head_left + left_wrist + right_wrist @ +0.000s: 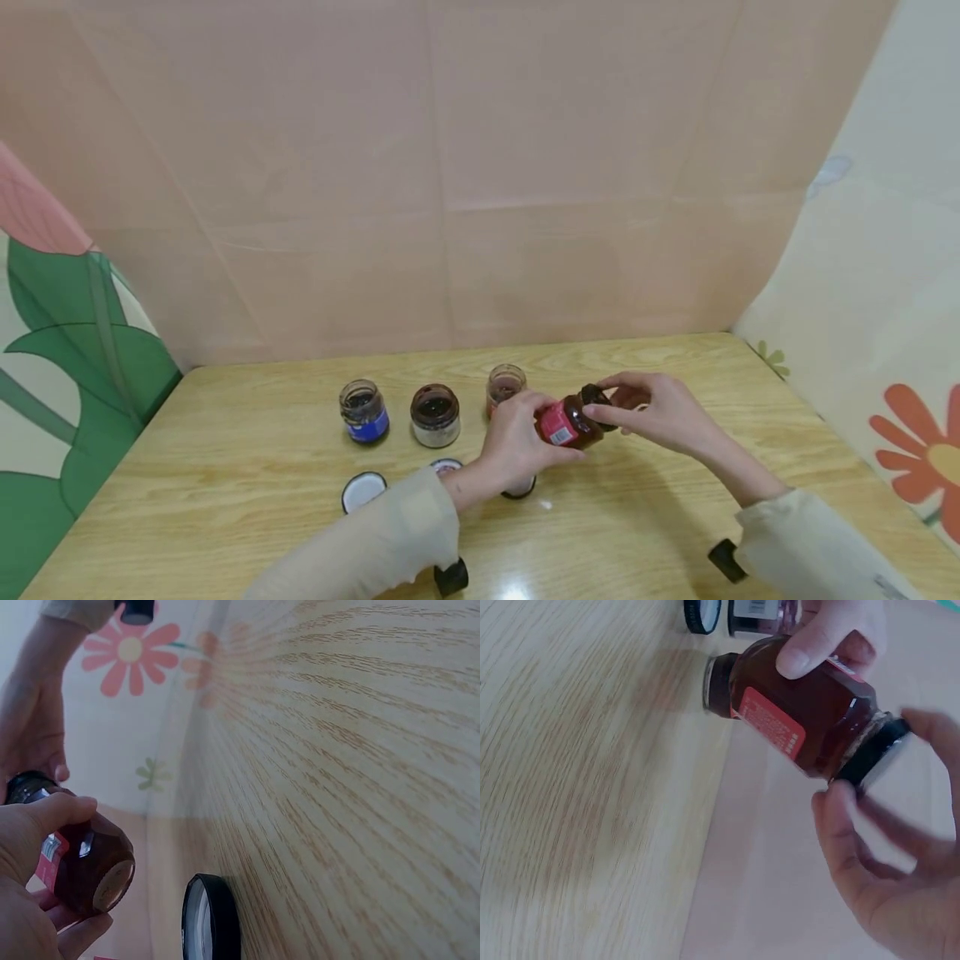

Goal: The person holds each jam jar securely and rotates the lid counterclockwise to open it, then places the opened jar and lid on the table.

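Note:
My left hand [517,442] grips a glass jar [561,423] with a dark red filling and a red label, held tilted above the table. The fingertips and thumb of my right hand [663,412] pinch the black lid [596,403] at the jar's mouth. Seen from the right wrist, the lid [874,754] sits on the neck of the jar [802,712]; whether it is screwed tight cannot be told. The left wrist view shows the base of the jar [112,886] between thumb and fingers.
Three lidless jars stand in a row on the wooden table [247,450]: one with a blue label [367,427], one with a pale label [437,433], and a red-labelled one [506,382] partly behind my left hand. Loose lids, including a white-lined one [363,492], lie nearer me.

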`<action>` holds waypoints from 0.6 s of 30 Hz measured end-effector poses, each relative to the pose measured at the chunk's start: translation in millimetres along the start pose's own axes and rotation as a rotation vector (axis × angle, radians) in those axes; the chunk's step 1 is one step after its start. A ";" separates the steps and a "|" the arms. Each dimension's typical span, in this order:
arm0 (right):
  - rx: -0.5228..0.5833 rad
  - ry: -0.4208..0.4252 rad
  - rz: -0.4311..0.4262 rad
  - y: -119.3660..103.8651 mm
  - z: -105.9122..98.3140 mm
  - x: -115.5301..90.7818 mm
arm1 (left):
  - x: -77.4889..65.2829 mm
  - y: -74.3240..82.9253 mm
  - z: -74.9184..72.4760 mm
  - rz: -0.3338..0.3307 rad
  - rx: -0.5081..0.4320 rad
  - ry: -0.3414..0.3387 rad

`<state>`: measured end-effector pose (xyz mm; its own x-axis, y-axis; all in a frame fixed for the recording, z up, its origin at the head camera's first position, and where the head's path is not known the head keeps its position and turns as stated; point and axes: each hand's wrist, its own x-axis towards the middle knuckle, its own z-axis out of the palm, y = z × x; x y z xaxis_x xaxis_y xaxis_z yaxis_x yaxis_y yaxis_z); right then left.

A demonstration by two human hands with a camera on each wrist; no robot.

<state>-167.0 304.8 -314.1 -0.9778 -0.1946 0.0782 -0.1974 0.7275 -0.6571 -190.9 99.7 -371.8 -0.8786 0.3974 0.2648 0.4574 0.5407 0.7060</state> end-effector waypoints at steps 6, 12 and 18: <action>0.061 -0.060 -0.300 7.7 -2.6 -1.4 | 0.8 -0.6 1.9 -0.020 -0.025 0.005; 0.087 -0.069 -0.345 9.6 -4.0 -2.4 | 2.6 -0.3 4.3 -0.049 -0.071 0.015; 0.088 -0.047 -0.308 9.0 -2.7 -1.8 | 3.6 -1.4 5.6 -0.094 -0.131 0.002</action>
<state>-167.1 313.5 -318.2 -0.8683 -0.4286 0.2498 -0.4745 0.5706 -0.6703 -193.9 104.5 -375.5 -0.9169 0.3483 0.1950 0.3518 0.4741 0.8071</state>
